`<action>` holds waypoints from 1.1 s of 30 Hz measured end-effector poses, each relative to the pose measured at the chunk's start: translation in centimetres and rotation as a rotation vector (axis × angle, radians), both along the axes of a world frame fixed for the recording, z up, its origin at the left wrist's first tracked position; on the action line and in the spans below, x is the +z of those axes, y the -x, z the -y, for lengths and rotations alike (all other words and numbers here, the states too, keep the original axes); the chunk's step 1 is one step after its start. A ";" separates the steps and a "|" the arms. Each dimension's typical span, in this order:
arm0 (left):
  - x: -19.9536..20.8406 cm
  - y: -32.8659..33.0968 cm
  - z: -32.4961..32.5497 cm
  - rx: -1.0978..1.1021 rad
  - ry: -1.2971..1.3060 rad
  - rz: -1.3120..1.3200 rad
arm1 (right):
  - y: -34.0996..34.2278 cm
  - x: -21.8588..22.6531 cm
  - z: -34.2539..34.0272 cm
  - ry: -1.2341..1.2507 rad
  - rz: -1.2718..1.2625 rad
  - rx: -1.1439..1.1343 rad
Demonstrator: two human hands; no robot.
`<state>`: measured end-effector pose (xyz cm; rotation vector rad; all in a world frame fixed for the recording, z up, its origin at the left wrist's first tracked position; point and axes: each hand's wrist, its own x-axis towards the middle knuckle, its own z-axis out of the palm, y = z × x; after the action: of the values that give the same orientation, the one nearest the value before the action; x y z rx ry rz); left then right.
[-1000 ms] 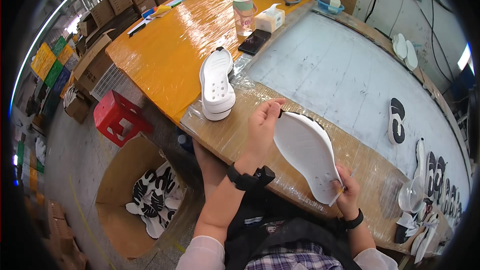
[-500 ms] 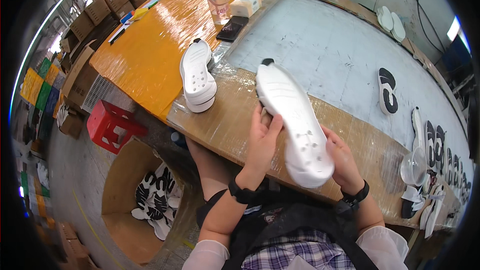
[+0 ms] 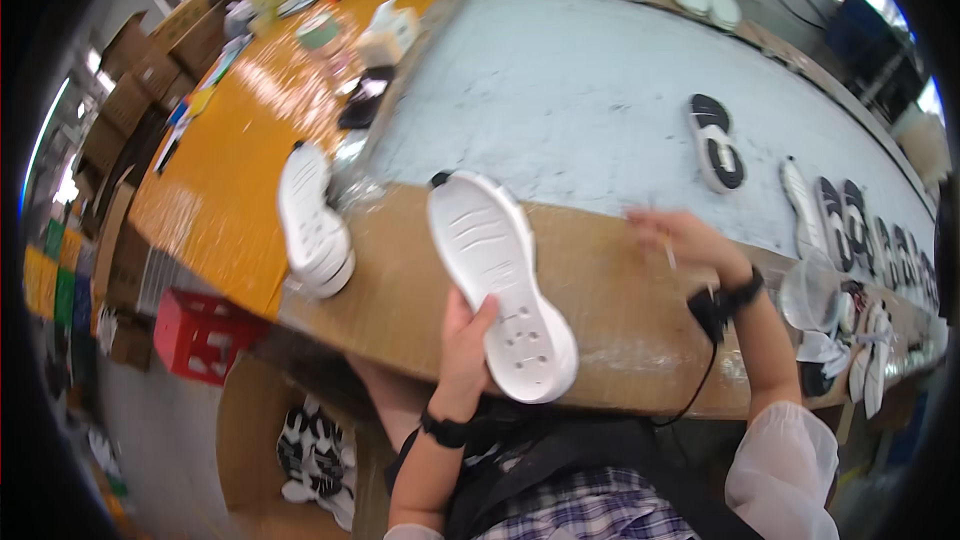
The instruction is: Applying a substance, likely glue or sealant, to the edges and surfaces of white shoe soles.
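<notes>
Table (image 3: pixel 610 290): I see brown near edge.
Left hand (image 3: pixel 466 348): grips a white sole (image 3: pixel 497 275).
Right hand (image 3: pixel 692 240): blurred, I cannot tell its grip.

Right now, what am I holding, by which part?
Left hand: the white foot-shaped sole, by its left edge near mid-length. Right hand: blurred, apparently a thin pale stick, grip unclear.

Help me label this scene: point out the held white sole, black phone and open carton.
Held white sole (image 3: pixel 502 265), head view: middle of its upward face.
Black phone (image 3: pixel 367 97), head view: middle of its blurred face.
Open carton (image 3: pixel 246 435), head view: bare inner wall.
</notes>
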<state>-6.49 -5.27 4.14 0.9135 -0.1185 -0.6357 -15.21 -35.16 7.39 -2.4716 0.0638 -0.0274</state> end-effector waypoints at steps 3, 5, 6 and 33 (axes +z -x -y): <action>-0.6 -0.1 0.3 -0.001 -0.141 0.167 | -2.9 -3.7 11.9 0.287 0.159 -0.546; -0.9 -0.3 0.3 -0.055 -0.164 0.117 | -2.1 -7.8 16.3 0.839 0.247 -0.797; -0.8 -0.4 0.0 -0.048 -0.167 0.126 | -1.9 -7.9 15.4 0.938 0.058 -0.908; 10.0 -4.4 -2.3 0.154 -0.058 0.159 | 5.3 2.8 -9.5 -1.011 0.108 -0.195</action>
<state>-2.05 -2.93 14.11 1.0184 -0.1710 -0.4244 -20.50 -25.65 10.22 -1.4448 0.2128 -0.1681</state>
